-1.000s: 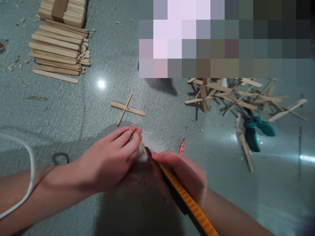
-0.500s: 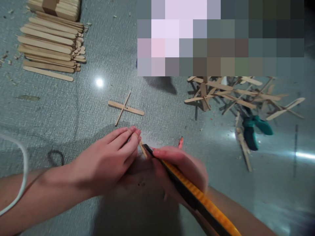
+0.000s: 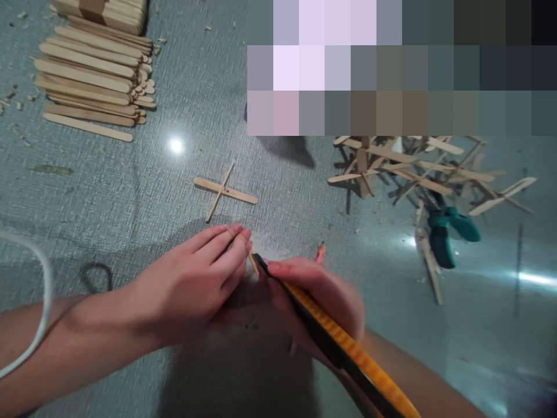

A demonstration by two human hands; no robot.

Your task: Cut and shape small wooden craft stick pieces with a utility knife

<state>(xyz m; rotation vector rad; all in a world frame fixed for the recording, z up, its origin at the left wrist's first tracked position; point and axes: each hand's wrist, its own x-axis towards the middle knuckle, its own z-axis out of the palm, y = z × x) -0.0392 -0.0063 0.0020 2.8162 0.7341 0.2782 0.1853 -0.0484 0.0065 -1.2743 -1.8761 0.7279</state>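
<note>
My left hand (image 3: 198, 270) is closed, its fingertips pinching a wooden craft stick (image 3: 253, 262) whose short end juts out toward the right. In my right hand (image 3: 319, 287) is a utility knife (image 3: 339, 328) with a yellow and black handle. Its dark tip meets the stick just beside my left fingertips; the exact cut is too small to make out. Just beyond my left hand, two crossed craft sticks (image 3: 239, 195) lie on the table. A small reddish object (image 3: 321, 253) shows behind my right hand.
A pile of craft sticks (image 3: 91, 72) and a banded bundle (image 3: 122, 17) lie at the far left. To the right stand joined craft sticks (image 3: 394, 152) beside a teal-handled tool (image 3: 441, 238). A white cable (image 3: 46, 284) crosses the left edge. Wood scraps dot the table (image 3: 152, 197).
The view has shifted slightly. Both hands stay nearly in place, with the knife still against the stick.
</note>
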